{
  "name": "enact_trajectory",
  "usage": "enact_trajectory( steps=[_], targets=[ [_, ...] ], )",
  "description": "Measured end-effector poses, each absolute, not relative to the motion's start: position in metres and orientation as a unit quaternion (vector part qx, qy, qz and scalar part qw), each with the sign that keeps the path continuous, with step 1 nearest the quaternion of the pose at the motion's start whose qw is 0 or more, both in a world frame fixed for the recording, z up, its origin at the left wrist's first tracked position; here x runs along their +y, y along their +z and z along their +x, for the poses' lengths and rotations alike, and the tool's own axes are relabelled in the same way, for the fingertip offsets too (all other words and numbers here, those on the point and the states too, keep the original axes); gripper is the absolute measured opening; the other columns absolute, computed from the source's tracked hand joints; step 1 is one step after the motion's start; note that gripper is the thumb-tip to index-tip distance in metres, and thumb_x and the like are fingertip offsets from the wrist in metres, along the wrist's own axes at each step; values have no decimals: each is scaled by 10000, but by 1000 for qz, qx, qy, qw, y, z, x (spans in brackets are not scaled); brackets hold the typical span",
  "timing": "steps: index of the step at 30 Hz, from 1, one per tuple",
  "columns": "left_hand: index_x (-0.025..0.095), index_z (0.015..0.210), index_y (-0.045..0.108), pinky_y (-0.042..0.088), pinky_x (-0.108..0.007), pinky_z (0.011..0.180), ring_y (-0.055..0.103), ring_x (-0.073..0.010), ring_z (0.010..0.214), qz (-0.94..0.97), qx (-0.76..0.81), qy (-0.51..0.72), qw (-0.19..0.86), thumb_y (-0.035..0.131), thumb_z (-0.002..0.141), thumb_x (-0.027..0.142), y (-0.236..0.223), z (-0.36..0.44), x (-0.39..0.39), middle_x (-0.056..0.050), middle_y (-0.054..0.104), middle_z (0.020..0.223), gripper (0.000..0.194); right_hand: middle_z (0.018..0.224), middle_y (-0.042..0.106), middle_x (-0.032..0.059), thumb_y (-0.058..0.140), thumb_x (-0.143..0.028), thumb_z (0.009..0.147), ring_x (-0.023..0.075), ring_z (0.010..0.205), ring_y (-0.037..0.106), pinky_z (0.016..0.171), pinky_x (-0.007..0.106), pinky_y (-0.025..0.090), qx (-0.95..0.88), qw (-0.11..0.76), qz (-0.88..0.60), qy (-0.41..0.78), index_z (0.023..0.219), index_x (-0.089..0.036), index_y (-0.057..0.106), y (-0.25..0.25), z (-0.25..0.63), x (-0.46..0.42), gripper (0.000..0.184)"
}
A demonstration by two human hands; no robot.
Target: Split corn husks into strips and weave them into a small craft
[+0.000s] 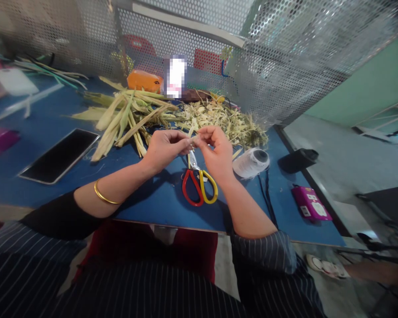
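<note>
In the head view, my left hand (166, 149) and my right hand (217, 154) meet over the table's middle, both pinched closed. Between their fingertips is a small pale strip of corn husk (191, 131), its lower part hidden by the fingers. Scissors (194, 164) with one red and one yellow handle lie beneath the hands, handles toward me. To the right of my right hand stands a spool of white thread (251, 163). Long dried corn husks (119, 112) lie beyond my left hand, and a heap of husk scraps (219, 117) lies beyond my right.
On the blue table (162, 207) a black phone (59, 156) lies left. A black cylinder (298, 160) and a purple packet (311, 203) are at the right. An orange packet (144, 81) sits before the perforated metal screen (182, 26). Another person's foot (328, 267) shows lower right.
</note>
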State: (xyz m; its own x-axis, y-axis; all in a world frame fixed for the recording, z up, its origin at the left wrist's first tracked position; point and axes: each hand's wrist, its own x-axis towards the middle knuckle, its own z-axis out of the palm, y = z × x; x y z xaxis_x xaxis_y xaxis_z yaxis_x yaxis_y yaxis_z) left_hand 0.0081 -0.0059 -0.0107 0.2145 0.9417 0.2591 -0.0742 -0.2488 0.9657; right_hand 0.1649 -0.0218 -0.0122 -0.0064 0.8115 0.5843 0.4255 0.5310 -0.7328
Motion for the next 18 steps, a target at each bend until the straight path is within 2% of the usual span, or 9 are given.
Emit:
enact_trajectory(
  steps=[7, 18],
  targets=[
    [120, 734, 699, 544, -246, 637, 627, -113, 597, 564, 358, 511, 541, 717, 723, 301, -8, 7, -6, -35, 684, 661, 182, 884, 619, 2, 599, -190, 843, 130, 796, 595, 751, 296, 496, -713, 533, -429, 153, 859, -219, 604, -10, 165, -22, 34],
    [126, 747, 721, 551, -257, 652, 655, -130, 611, 516, 373, 490, 596, 733, 698, 296, -6, 7, -8, -50, 708, 685, 178, 881, 625, 12, 579, -165, 841, 149, 832, 588, 767, 317, 491, -719, 517, -440, 147, 809, -218, 611, -11, 166, -21, 70]
  ],
)
